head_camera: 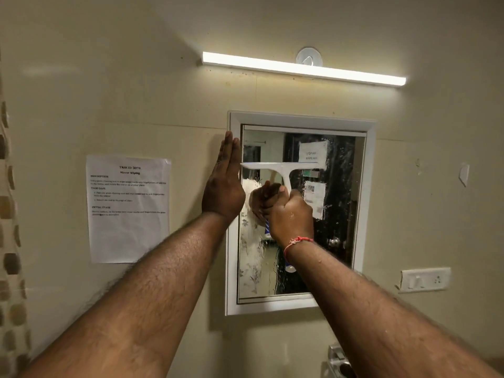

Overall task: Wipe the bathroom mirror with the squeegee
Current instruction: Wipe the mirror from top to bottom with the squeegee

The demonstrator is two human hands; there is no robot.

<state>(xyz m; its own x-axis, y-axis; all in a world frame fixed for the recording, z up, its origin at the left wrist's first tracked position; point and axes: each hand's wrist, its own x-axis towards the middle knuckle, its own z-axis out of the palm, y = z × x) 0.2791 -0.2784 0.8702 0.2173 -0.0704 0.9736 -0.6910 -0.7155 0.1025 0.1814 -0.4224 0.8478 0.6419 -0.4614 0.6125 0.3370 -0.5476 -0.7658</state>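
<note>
Right hand [289, 211] grips the white squeegee [278, 170] on the mirror [338, 214] (handle hidden); left hand [225, 184], flat, fingers straight, braces the frame's left edge.

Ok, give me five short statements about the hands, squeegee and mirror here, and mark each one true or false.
1. The right hand grips the squeegee by its handle. True.
2. The left hand holds a cloth. False: it lies flat and open against the mirror frame.
3. The squeegee blade lies level across the glass. True.
4. The mirror is dry and spotless. False: streaks and drops show.
5. The paper sheet hangs right of the mirror. False: left.
</note>
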